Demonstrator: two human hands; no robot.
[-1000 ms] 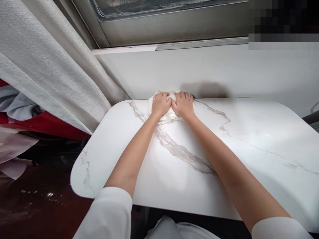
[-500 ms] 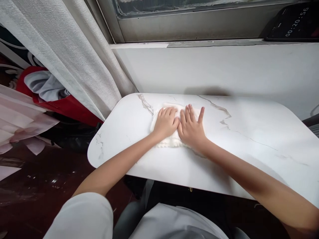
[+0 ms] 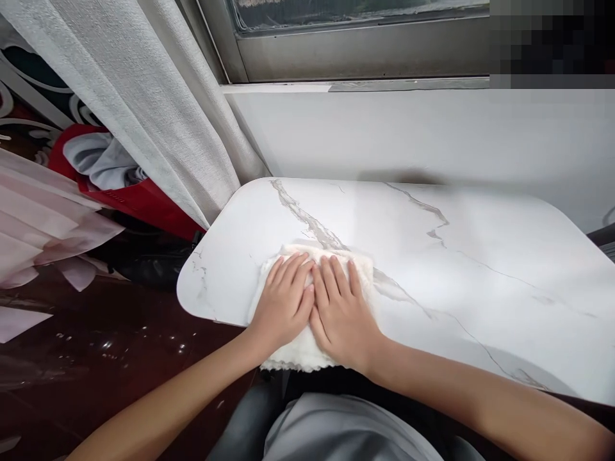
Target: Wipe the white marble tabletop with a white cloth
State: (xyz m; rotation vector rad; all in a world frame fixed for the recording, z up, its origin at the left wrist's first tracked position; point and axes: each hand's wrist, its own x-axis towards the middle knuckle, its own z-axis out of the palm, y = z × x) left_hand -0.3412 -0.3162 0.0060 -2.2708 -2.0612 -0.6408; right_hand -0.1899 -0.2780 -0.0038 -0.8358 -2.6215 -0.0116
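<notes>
A cream-white fluffy cloth (image 3: 300,355) lies on the white marble-patterned table (image 3: 494,237), and its near edge hangs over the table's front edge. My left hand (image 3: 284,299) rests flat on the left part of the cloth, fingers stretched forward. Beside it, my right hand (image 3: 340,310) presses flat on the right part, its fingers also extended. The two hands touch or nearly touch at the thumbs and index fingers. Both palms hide the middle of the cloth.
Behind the table stand a white wall (image 3: 408,134) and a metal window frame (image 3: 365,54). A pale curtain (image 3: 158,96) hangs at the left corner. Further left, a red bag (image 3: 154,211) holds grey cloth. The top right corner is blurred out.
Both hands have drawn the cloth toward me and slightly left, from the middle of the table to its front edge. They have stayed flat on it.
</notes>
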